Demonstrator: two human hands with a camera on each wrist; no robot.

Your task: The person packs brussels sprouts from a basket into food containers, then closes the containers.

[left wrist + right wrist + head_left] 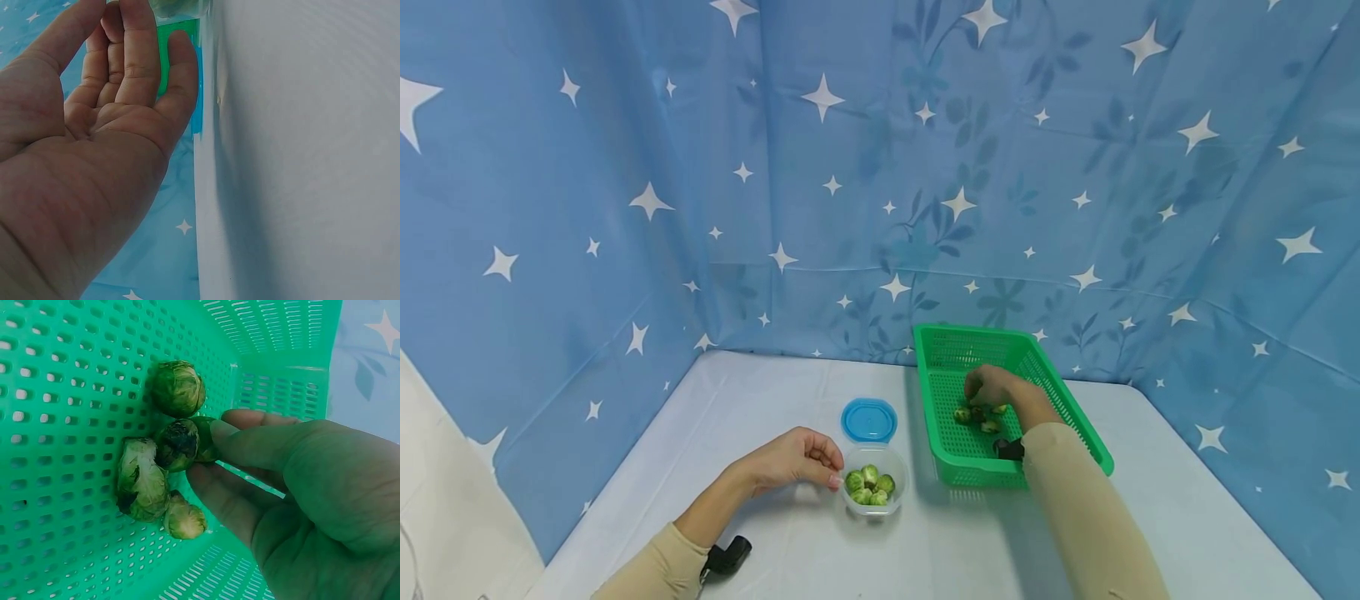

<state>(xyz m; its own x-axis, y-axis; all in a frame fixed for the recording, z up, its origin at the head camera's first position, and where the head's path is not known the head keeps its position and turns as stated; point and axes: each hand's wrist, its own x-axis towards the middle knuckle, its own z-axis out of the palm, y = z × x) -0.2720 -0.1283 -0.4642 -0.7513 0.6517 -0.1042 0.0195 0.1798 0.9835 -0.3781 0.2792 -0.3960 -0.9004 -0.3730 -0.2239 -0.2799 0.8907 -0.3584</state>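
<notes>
Right hand is inside the perforated green plastic basket, thumb opposite fingertips, pinching a green Brussels sprout that sits against a dark-patched sprout. Left hand has loosely bent fingers, their tips at the rim of the translucent tub; no firm grasp shows. For a clean pick, the thumb should press across the sprout's fullest part, squeezing lightly so no leaf tears, and a straight lift should spare the neighbour a nudge. Light left-hand contact is probably enough to steady the tub. Underneath everything spreads a white cloth; on it stands the rectangular basket, with slotted walls and a floor of small holes. The thin-walled tub is rounded and holds leafy green sprouts, and a flat blue lid with a raised rim lies just beyond it. Near the pinched sprout, loose in the basket, are a round ribbed sprout, a longer pale sprout and a small yellowish sprout
</notes>
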